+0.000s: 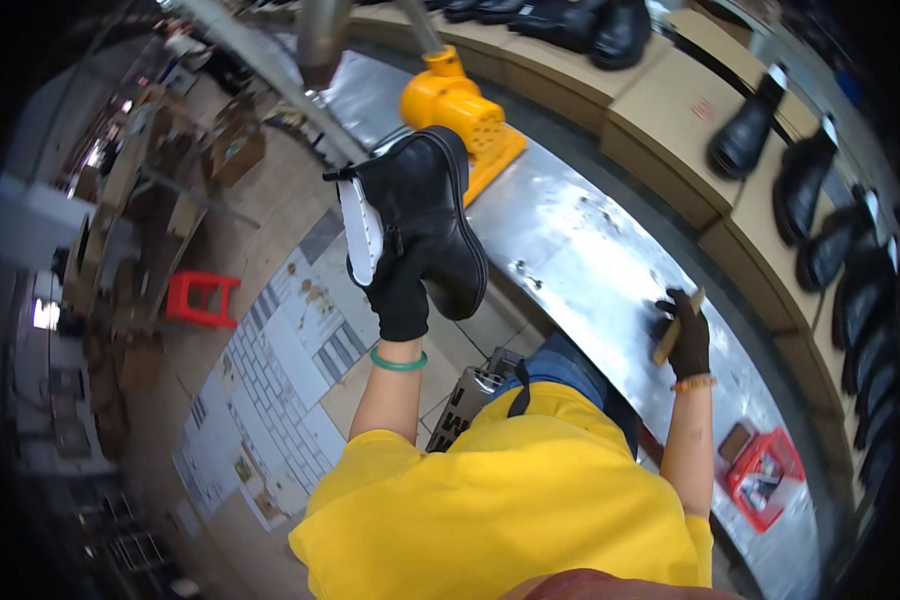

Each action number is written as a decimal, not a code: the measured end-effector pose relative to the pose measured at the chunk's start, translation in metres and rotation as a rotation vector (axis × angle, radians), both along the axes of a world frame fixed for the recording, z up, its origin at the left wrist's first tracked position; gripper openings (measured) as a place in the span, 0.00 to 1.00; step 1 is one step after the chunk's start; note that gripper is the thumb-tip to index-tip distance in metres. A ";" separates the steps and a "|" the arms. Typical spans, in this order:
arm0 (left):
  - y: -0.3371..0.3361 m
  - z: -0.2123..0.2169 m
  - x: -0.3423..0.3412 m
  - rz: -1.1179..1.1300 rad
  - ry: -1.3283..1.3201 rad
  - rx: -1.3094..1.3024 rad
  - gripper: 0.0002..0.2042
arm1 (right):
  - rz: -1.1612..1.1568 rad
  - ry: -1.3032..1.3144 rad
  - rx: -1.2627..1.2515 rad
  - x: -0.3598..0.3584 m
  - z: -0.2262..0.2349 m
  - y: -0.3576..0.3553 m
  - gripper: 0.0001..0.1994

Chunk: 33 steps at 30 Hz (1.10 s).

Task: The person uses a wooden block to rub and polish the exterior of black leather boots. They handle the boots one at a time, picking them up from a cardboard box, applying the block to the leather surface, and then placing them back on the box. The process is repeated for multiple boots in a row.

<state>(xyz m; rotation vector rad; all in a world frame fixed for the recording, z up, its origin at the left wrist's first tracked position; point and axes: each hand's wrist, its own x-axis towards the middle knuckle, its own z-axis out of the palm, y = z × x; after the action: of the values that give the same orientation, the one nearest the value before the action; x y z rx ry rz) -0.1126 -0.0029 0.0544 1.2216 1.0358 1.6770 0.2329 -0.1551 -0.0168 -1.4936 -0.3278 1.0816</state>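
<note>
A black ankle boot (425,215) sits a little left of centre in the upper half of the view, held up in the air above the floor rather than resting on anything. Its sole faces right and its open top faces left, where a white insert (361,230) shows in the opening. The left hand (400,295), in a black glove, is closed around the boot from below, at about six o'clock from it, with a green bangle (398,362) on the wrist.

At one o'clock from the boot, just beside its toe, a yellow machine housing (457,112) stands on the shiny metal worktop (580,250); whether boot and housing touch cannot be told. The worktop sweeps from there down to the right.

At four o'clock from the boot, well apart from it, the right hand (683,335), also gloved in black, rests on the worktop with its fingers curled shut on a small brush with a pale wooden handle (676,328).

Beyond the worktop, from twelve round to three o'clock, cardboard boxes (670,115) carry a row of black boots (815,190). At five o'clock near the person's right elbow lies a red crate (765,475). At nine o'clock, on the floor, stands a red stool (200,298).
</note>
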 end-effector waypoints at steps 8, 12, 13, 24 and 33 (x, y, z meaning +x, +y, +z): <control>0.039 0.000 -0.037 0.168 -0.131 0.100 0.12 | -0.119 0.231 0.026 0.014 -0.030 -0.019 0.20; 0.062 0.026 -0.043 0.155 -0.141 0.130 0.12 | -0.145 0.259 0.046 0.014 -0.030 -0.018 0.21; 0.070 0.029 -0.044 0.168 -0.127 0.128 0.12 | -0.141 0.253 0.050 0.012 -0.028 -0.018 0.21; 0.089 -0.002 -0.053 0.267 -0.069 0.130 0.11 | -0.133 0.271 0.122 0.009 -0.027 -0.018 0.24; 0.031 0.001 -0.004 -0.301 -0.223 -0.041 0.12 | -0.386 0.504 0.262 0.025 -0.027 -0.022 0.10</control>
<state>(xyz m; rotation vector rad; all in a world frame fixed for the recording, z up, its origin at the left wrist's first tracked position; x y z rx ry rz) -0.1165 0.0278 0.0559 1.0752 0.7093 1.5086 0.2578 -0.1773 -0.0440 -0.9578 0.1645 1.0141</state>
